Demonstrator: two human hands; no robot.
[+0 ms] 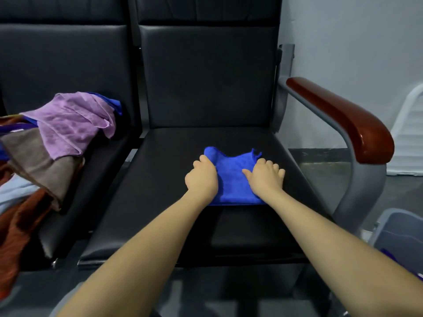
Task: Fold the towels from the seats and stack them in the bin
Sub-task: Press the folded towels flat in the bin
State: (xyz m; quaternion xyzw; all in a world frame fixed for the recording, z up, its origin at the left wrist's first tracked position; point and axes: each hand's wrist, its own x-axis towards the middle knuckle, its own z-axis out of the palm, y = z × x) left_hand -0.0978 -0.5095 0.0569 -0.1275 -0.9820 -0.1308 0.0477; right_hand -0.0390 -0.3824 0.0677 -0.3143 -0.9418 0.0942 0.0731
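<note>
Folding the blue towel (233, 179) is my job right now, so it lies flat in the middle of the black seat (174, 202), a little toward the seat's right edge, where I have room to work. Its near edge looks straight and doubled over. Its far edge is bumpy and lifts a bit.

My left hand (201, 177) grips the towel's left side with curled fingers, so I can pull that part over. My right hand (266, 177) lies on the right side with its fingers spread out and fairly straight. I think it is pressing the cloth down so it cannot slide, but I cannot see under the palm.

On the next seat, at the left, waits a pile of towels (41, 152), with a purple towel (73, 124) on top. They sit there because they are not folded yet.

The grey bin (402, 234) stands on the floor by the seat's front right corner, past the red-brown armrest (348, 120). It is near, so I can reach it easily.
</note>
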